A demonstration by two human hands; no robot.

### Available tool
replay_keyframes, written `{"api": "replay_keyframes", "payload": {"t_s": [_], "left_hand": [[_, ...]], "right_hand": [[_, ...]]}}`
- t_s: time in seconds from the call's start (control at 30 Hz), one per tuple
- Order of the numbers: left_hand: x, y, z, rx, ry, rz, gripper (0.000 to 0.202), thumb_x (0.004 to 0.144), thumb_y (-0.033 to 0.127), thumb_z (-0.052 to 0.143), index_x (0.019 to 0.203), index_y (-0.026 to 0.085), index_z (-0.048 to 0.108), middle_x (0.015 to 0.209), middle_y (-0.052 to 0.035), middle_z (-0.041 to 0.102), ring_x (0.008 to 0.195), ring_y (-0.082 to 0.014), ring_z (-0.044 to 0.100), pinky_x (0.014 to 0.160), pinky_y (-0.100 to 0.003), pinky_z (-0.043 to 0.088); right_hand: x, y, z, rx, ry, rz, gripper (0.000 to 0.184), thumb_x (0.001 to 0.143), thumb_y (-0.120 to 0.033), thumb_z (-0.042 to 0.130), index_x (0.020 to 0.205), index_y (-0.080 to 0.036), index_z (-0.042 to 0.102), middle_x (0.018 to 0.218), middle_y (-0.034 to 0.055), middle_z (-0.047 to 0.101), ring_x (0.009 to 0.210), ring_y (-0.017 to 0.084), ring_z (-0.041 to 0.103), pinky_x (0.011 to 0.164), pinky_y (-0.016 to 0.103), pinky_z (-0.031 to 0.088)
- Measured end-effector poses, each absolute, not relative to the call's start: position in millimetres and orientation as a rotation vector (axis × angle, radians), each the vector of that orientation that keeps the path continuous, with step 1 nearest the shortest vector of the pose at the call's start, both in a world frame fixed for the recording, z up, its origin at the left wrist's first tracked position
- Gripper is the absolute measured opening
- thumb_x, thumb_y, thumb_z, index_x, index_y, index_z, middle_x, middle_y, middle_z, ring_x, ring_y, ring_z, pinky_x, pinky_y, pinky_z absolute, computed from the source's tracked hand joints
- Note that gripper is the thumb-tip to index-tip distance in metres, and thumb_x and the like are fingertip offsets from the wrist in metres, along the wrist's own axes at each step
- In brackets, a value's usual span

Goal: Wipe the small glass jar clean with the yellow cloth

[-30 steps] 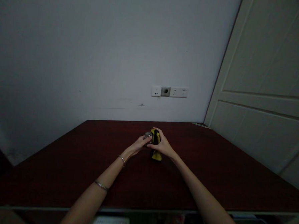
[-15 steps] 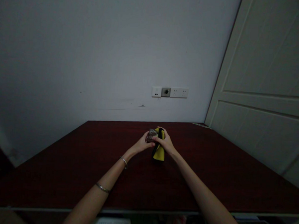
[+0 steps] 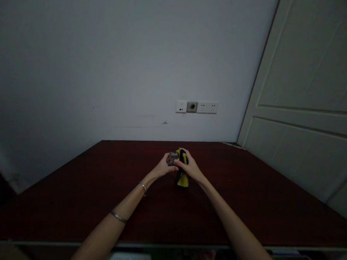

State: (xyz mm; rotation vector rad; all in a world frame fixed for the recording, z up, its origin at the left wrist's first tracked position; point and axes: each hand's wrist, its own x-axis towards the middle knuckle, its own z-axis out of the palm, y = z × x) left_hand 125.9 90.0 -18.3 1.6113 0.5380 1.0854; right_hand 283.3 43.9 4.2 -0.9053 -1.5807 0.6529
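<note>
Both hands meet over the middle of a dark red table (image 3: 100, 188). My left hand (image 3: 163, 168) is closed round a small shiny grey object (image 3: 172, 159) that I cannot make out. My right hand (image 3: 190, 167) grips a yellow and black cloth (image 3: 182, 178), which hangs from the fingers down to the tabletop. The cloth's top presses against the grey object between the two hands. A bracelet sits on my left wrist and another on the forearm.
A white wall rises behind the table, with a row of sockets (image 3: 197, 106) just above it. A white panelled door (image 3: 305, 106) stands at the right. Below the table's near edge lie dim items (image 3: 128, 259) that I cannot make out.
The hands have shifted slightly, lifting a little half a second ago and settling back down. The cloth has turned, showing more black and less yellow now.
</note>
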Motion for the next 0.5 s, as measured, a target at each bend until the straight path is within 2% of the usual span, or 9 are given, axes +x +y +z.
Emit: {"api": "replay_keyframes", "payload": {"t_s": [0.2,0.33,0.5], "left_hand": [[131.8,82.0,-11.1,1.631,0.513,1.142,0.071,0.048,0.027,0.082,0.105,0.016,0.040,0.101,-0.0077,0.054,0.093,-0.0194,0.056,0.084,-0.035,0.043],[130.6,82.6,-9.5,1.643,0.524,1.225,0.069,0.053,0.027,0.080,0.107,0.016,0.039,0.104,-0.0083,0.054,0.097,-0.0200,0.055,0.088,-0.036,0.042],[126.3,85.6,-10.8,1.658,0.551,1.248,0.068,0.055,0.029,0.078,0.108,0.016,0.038,0.108,-0.0094,0.053,0.098,-0.0203,0.054,0.090,-0.039,0.041]], "right_hand": [[280.3,46.8,6.0,-0.835,-1.442,0.546,0.036,0.077,-0.041,0.056,0.106,-0.021,0.056,0.109,0.0065,0.062,0.101,0.021,0.058,0.092,0.036,0.043],[281.2,43.4,8.8,-0.766,-1.508,0.539,0.030,0.078,-0.039,0.057,0.102,-0.022,0.060,0.112,0.0060,0.062,0.103,0.022,0.057,0.094,0.038,0.041],[279.7,38.6,10.2,-0.695,-1.571,0.505,0.026,0.079,-0.037,0.056,0.100,-0.023,0.062,0.119,0.0070,0.060,0.116,0.023,0.050,0.103,0.042,0.033]]}}
